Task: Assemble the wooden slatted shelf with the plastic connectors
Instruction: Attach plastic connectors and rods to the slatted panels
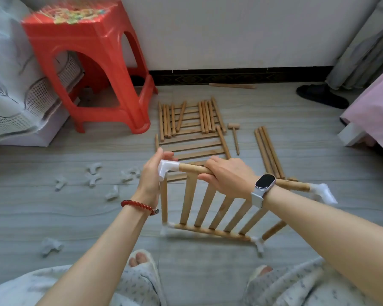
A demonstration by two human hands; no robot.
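A wooden slatted shelf panel (210, 208) stands tilted on the grey floor in front of me, with white plastic connectors at its corners. My left hand (152, 173) holds the top left corner connector (167, 168). Around the panel's top round rail (191, 168) curl the fingers of my right hand (227, 176). Other corner connectors sit at the right end (323, 192), bottom left (167, 227) and bottom right (259, 242). Another slatted panel (195, 144) lies flat on the floor beyond, with loose wooden rods (187, 117) on it.
Several loose white connectors (93, 173) are scattered on the floor to the left. A small wooden mallet (234, 135) and three rods (268, 151) lie to the right. A red plastic stool (86, 62) stands at the back left, a dark slipper (322, 96) at the back right.
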